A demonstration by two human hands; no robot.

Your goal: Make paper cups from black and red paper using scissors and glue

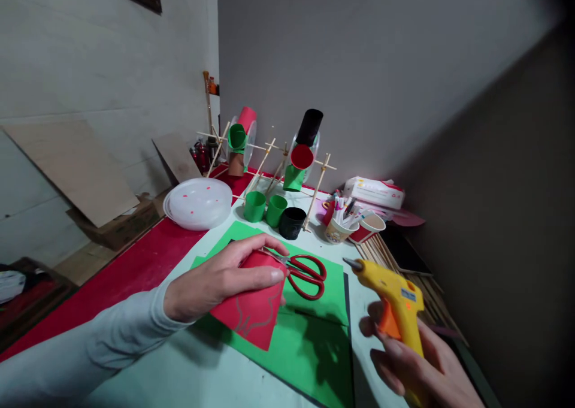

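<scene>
My left hand (233, 267) grips a piece of red paper (251, 312), thumb along its near face and fingers over its top edge. Grey curved lines are marked on the paper. Red-handled scissors (309, 276) lie on the green sheets (309, 348) just past my left fingertips, their blades partly hidden. In my right hand (413, 354) is a yellow hot glue gun (395, 294) with an orange trigger, its nozzle pointing up and to the left above the table. Its handle is wrapped by my fingers.
Two stick frames carrying wheels with coloured paper cups (302, 156) stand at the back. Before them are green cups (254, 206) and a black cup (292, 223). White plastic lids (200, 203) lie left; a cup of pens (340, 229) and wooden sticks (377, 252) are right.
</scene>
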